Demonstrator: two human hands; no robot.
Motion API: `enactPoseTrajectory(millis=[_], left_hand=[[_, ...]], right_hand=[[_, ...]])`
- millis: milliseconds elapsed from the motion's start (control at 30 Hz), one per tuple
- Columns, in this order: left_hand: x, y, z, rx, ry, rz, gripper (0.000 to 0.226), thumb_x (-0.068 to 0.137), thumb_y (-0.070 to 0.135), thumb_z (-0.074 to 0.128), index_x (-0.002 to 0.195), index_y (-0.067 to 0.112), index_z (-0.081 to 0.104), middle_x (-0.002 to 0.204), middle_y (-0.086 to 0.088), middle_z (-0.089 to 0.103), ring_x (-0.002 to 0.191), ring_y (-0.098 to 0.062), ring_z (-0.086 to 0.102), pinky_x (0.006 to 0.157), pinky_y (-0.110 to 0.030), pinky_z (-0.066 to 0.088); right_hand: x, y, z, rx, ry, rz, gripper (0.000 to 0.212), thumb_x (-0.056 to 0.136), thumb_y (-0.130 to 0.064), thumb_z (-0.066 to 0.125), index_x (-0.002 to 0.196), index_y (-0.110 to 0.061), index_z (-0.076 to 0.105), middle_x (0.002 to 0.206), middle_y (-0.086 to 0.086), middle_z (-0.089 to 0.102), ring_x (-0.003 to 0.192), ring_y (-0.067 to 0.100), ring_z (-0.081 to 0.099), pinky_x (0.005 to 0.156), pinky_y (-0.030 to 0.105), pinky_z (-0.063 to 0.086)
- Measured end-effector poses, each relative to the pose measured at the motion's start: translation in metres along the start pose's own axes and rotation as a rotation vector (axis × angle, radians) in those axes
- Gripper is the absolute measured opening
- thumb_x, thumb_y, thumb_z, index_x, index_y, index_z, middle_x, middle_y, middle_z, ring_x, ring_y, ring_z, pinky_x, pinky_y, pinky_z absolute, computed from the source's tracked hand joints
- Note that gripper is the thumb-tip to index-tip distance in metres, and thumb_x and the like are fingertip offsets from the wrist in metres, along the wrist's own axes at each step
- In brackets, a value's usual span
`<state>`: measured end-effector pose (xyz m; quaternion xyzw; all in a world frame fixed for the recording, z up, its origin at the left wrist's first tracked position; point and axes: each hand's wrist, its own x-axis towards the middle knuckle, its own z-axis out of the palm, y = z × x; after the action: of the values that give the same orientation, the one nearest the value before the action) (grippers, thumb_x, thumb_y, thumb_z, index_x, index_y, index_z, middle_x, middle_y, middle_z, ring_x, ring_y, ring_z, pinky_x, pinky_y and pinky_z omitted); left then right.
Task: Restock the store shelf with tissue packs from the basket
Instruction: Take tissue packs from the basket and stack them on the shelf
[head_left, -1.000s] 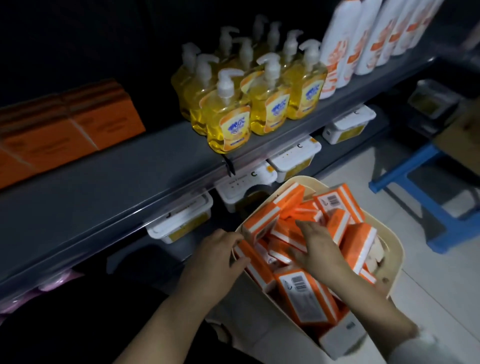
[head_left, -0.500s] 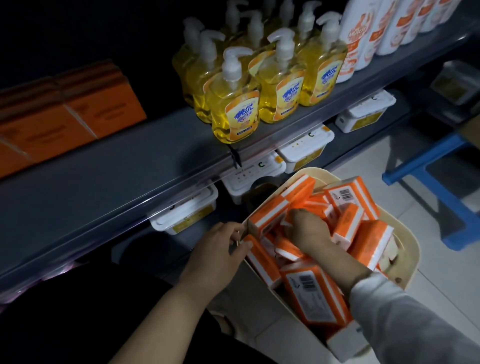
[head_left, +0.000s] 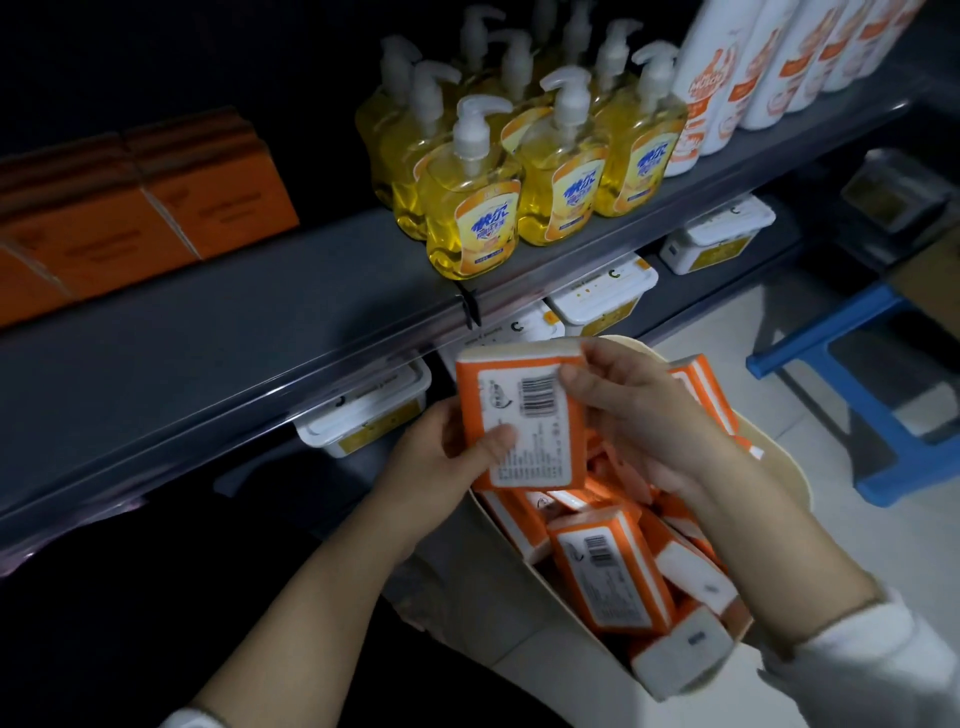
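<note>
I hold one tissue pack (head_left: 522, 421) above the basket (head_left: 789, 467) with both hands, its barcode side facing me. My left hand (head_left: 436, 467) grips its lower left edge, thumb on the label; my right hand (head_left: 639, 410) pinches the upper right corner. Under it, more orange-and-white packs (head_left: 610, 577) lie jumbled in the basket. The grey shelf (head_left: 249, 332) ahead carries orange boxes (head_left: 140, 218) at left, yellow pump bottles (head_left: 519, 171) in the middle, and white bottles (head_left: 769, 57) at right.
</note>
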<state>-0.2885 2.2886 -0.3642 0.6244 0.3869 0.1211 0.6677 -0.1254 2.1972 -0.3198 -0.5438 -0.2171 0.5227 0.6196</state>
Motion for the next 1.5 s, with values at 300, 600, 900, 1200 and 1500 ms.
enactPoseTrajectory(millis=[300,600,900,1200,1500], left_hand=[[-0.009,0.001,-0.017,0.028,0.44,0.044,0.034,0.087,0.025,0.066,0.116,0.017,0.049,0.099,0.01,0.056,0.073,0.008,0.05,0.052,-0.008,0.044],[-0.017,0.0,-0.017,0.086,0.385,0.067,0.034,0.084,0.025,0.069,0.11,0.022,0.047,0.105,0.008,0.058,0.085,-0.003,0.056,0.057,-0.008,0.047],[-0.024,0.009,-0.036,-0.189,0.56,0.005,0.039,0.088,0.029,0.064,0.118,0.015,0.043,0.116,-0.003,0.061,0.103,-0.019,0.061,0.091,-0.036,0.05],[-0.09,0.046,-0.13,-0.603,0.564,0.197,0.031,0.093,0.032,0.054,0.121,0.019,0.054,0.11,-0.007,0.071,0.099,-0.024,0.068,0.074,-0.043,0.058],[-0.176,0.026,-0.247,-0.718,0.8,0.256,0.09,0.059,0.069,0.072,0.131,0.024,0.041,0.119,-0.013,0.065,0.099,-0.032,0.067,0.058,-0.041,0.058]], right_hand=[[0.046,0.08,-0.043,-1.323,0.2,0.159,0.069,0.076,-0.039,0.072,0.135,-0.013,0.046,0.132,0.007,0.055,0.119,0.022,0.052,0.098,0.033,0.043],[0.039,0.107,-0.042,-1.568,0.324,0.276,0.03,0.081,-0.046,0.062,0.096,-0.021,0.062,0.104,0.005,0.067,0.096,0.026,0.063,0.08,0.032,0.049],[0.0,0.012,0.016,-0.93,0.416,-0.369,0.014,0.081,-0.025,0.07,0.088,-0.021,0.059,0.081,-0.006,0.063,0.077,0.015,0.062,0.073,0.039,0.052],[0.008,0.005,0.17,-0.872,0.048,-1.028,0.042,0.078,-0.003,0.052,0.118,-0.012,0.058,0.119,0.0,0.059,0.111,0.008,0.052,0.094,0.012,0.038],[0.032,0.048,0.324,-0.995,-0.426,-1.269,0.049,0.07,0.0,0.045,0.114,-0.021,0.053,0.121,-0.001,0.063,0.121,0.015,0.049,0.112,0.032,0.022]])
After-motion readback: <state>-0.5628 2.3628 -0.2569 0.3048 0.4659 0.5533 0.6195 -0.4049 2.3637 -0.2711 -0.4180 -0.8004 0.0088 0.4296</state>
